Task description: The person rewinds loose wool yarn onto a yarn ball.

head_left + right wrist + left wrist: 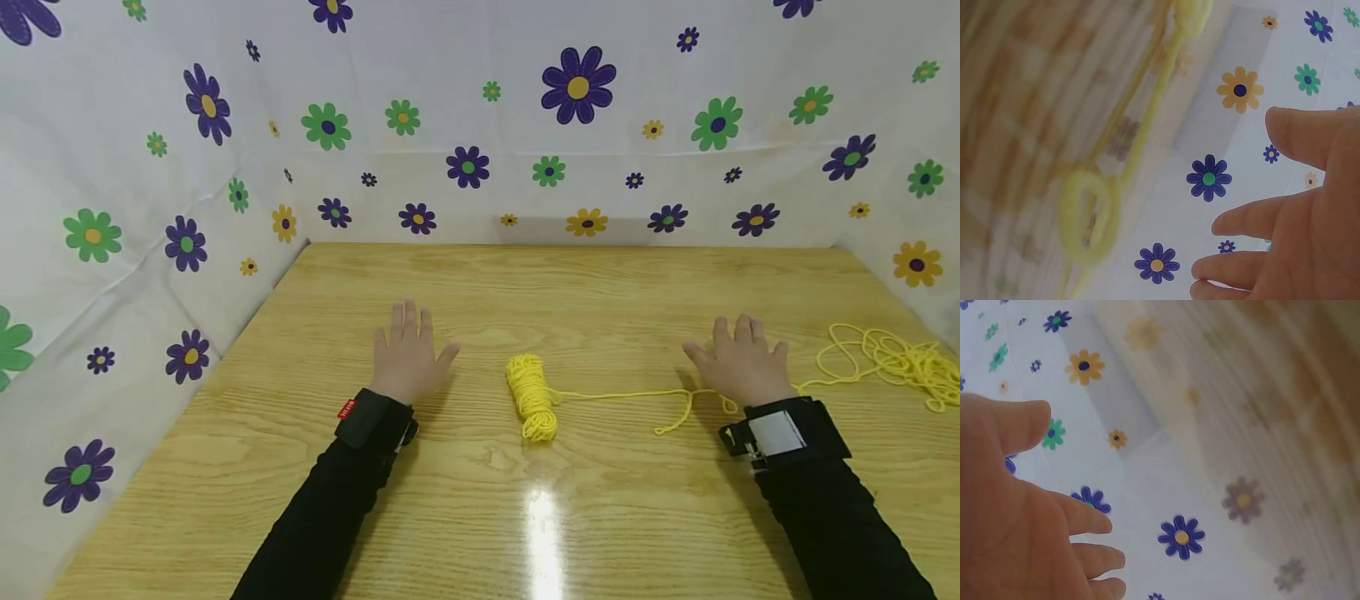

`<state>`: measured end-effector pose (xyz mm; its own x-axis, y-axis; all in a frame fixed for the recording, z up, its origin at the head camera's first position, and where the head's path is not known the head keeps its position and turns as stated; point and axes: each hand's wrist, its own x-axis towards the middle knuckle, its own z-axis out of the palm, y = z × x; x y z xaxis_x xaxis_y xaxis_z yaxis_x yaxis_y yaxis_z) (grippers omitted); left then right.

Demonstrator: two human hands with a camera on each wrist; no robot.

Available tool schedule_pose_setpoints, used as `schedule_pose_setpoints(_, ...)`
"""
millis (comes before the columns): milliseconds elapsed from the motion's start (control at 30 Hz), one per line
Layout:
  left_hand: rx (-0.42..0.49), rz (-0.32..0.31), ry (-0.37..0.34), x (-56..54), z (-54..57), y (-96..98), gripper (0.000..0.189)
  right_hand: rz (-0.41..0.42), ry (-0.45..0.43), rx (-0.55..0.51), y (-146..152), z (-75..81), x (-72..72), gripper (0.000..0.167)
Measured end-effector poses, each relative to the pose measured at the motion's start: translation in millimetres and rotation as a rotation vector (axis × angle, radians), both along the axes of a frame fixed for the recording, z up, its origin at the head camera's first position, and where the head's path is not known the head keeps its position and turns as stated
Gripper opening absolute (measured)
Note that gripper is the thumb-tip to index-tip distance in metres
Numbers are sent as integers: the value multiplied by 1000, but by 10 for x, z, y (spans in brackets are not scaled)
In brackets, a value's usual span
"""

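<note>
Between the two hands a small wound bundle of yellow cord (pixel 532 398) lies on the wooden table. From it a single strand (pixel 622 395) runs right and passes beneath my right hand (pixel 745 364), which hovers palm down with its fingers spread. Left of the bundle, my left hand (pixel 407 358) is likewise palm down, fingers straight and thumb out, holding nothing. In the left wrist view the left palm (pixel 1004 531) and straight fingers show. The right wrist view has the right hand (pixel 1297 231) at one side and a blurred loop of cord (pixel 1067 215) at the other.
A loose tangle of yellow cord (pixel 926 367) lies at the table's right side, joined to the strand. The wooden table (pixel 465 517) is bounded at the back and sides by a white flower-printed cloth (pixel 450 75). Both wrists wear black bands (pixel 375 423).
</note>
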<state>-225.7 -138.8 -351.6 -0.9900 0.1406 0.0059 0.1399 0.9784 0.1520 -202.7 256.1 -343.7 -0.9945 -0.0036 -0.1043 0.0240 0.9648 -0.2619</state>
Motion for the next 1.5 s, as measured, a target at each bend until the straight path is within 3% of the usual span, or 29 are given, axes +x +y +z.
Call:
schedule_pose_setpoints(400,-17,-131,39,196,-56,381,74,7,6,2,-22,8,-4,85)
schedule_pose_setpoints(867,-41,-187,2,441,-54,784,78,2,-18,-26,-20,-3,0,87)
schedule_pose_setpoints(1067,-128,-220,2,470,-43,884,78,2,-16,-27,-21,-8,1,87)
schedule_pose_setpoints(1233,-223,-293,-7,479,-44,959,75,1,-10,-24,-18,-21,2,87)
schedule_pose_setpoints(1500,-201,-437,-60,475,-28,1046,67,4,-18,-25,-6,-18,0,87)
